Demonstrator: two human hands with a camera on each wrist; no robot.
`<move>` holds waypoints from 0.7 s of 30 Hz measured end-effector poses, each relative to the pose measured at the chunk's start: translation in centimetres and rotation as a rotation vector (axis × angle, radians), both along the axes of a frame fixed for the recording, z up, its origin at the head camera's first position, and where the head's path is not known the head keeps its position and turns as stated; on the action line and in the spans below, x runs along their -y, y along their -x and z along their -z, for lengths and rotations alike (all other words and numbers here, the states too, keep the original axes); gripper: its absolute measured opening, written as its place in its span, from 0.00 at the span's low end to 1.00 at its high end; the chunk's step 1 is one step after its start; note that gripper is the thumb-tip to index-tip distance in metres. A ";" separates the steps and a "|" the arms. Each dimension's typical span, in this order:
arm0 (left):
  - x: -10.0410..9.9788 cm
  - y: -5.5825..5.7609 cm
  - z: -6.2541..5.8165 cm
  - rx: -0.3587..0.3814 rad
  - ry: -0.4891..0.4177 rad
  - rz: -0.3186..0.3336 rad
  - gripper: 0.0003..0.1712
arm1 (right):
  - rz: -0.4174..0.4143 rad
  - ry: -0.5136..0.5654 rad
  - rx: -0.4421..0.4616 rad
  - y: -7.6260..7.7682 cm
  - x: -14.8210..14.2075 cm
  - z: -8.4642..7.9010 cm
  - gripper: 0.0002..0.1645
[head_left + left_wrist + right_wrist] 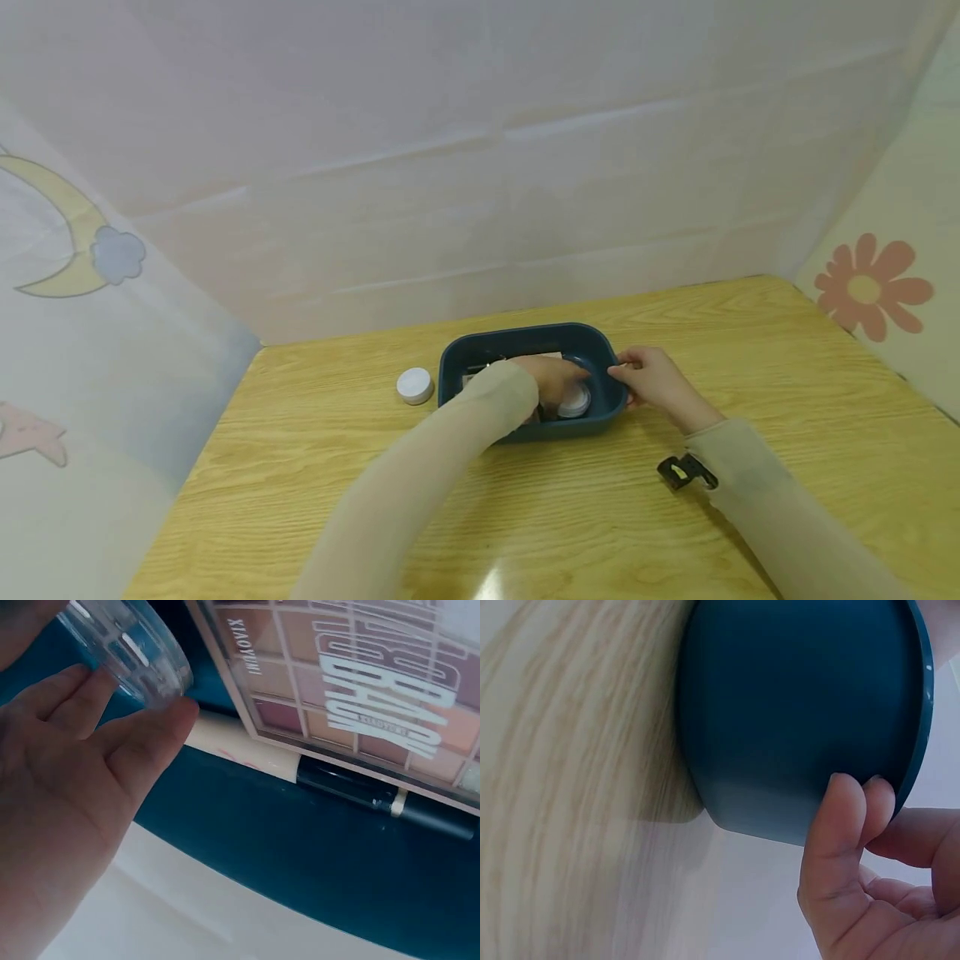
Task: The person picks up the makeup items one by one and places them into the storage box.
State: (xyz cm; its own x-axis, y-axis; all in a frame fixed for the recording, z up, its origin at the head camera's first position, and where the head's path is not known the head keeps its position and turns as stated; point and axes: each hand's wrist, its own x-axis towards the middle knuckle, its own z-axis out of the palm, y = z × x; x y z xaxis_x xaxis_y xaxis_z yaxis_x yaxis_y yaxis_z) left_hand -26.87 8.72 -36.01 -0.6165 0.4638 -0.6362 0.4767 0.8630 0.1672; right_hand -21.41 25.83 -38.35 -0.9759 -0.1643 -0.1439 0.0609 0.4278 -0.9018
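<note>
A dark blue plastic bin (527, 432) stands on the table in the head view. My left hand (551, 377) reaches down inside it. In the left wrist view, that hand's fingers (154, 742) and thumb hold a clear round container (146, 656) by its edge. Beside it lie an eyeshadow palette (352, 682) with a clear lid and a pale tube (244, 750) with a black part and gold ring. My right hand (656, 383) pinches the bin's right rim, thumb and fingers on either side of the wall, as the right wrist view shows. My left forearm hides part of the bin.
A white round jar (415, 386) sits on the wooden table (315, 467), just left of the bin. A pale cloth wall (480, 208) rises behind the table. A small black device (682, 472) is at my right sleeve.
</note>
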 end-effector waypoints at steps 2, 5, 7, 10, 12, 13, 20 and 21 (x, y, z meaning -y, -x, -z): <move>0.0 0.0 0.2 -0.025 0.008 0.029 0.52 | 0.000 -0.004 0.002 0.0 0.0 0.0 0.22; 0.0 -0.1 0.2 -0.092 0.039 0.087 0.51 | -0.002 -0.001 0.009 0.0 0.0 -0.1 0.23; -0.1 -0.3 0.1 -0.132 0.060 0.114 0.49 | -0.001 -0.002 0.015 0.1 0.0 -0.1 0.23; -0.1 -0.5 -0.1 -0.143 0.072 0.105 0.47 | 0.003 -0.003 0.023 0.2 0.0 -0.1 0.23; -0.1 -0.6 -0.2 -0.148 0.081 0.110 0.46 | 0.001 -0.001 0.024 0.3 0.0 -0.1 0.23; -0.1 -0.6 -0.3 -0.145 0.080 0.109 0.46 | 0.001 -0.001 0.024 0.3 0.0 -0.1 0.23; 0.6 -1.5 -1.2 0.021 -0.060 -0.147 0.37 | -0.001 0.007 0.024 0.1 0.0 0.0 0.22; 0.8 -1.7 -1.3 0.056 -0.085 -0.191 0.37 | -0.002 0.008 0.023 0.1 0.0 0.0 0.22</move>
